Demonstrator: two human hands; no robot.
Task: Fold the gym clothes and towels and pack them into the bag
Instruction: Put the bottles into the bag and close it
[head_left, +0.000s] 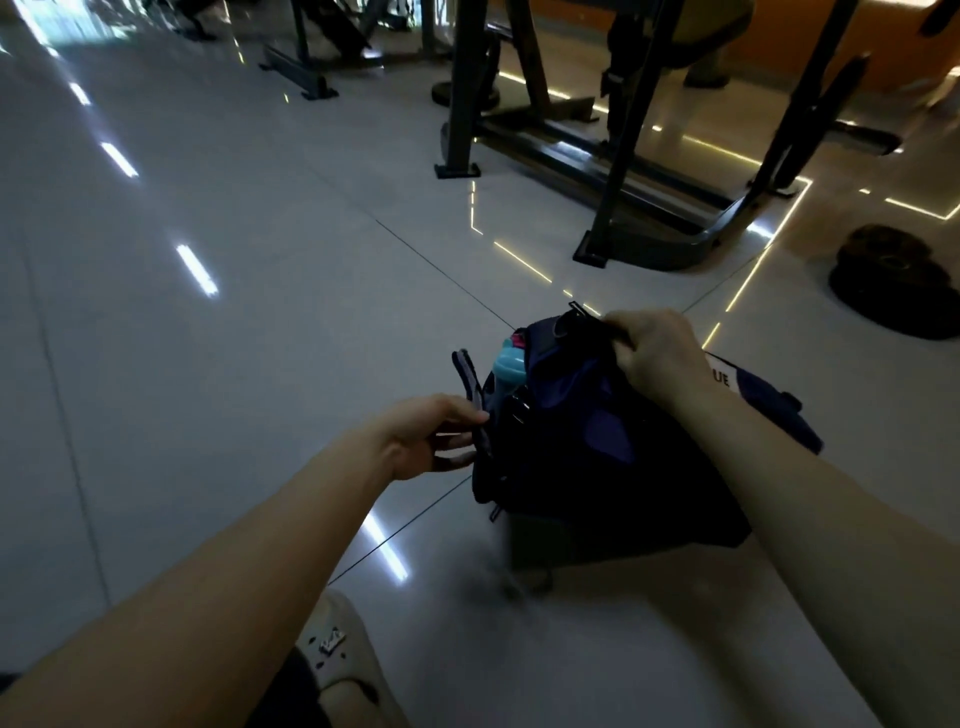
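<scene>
A dark navy bag (587, 467) stands on the glossy tiled floor in front of me. A light blue bottle (508, 366) with a pink cap pokes out of its left side pocket. My right hand (652, 348) grips the bag's top edge at the far side. My left hand (431, 436) pinches a grey-edged strap (470, 384) at the bag's left side. A dark garment with white lettering (748, 389) lies behind the bag under my right forearm. What the bag holds is too dark to tell.
Black gym machine frames (613, 171) stand on the floor beyond the bag. A dark round heap (893, 280) lies at the far right. My knee in light shorts (337, 654) shows at the bottom. Bare tiles (208, 312) stretch to the left.
</scene>
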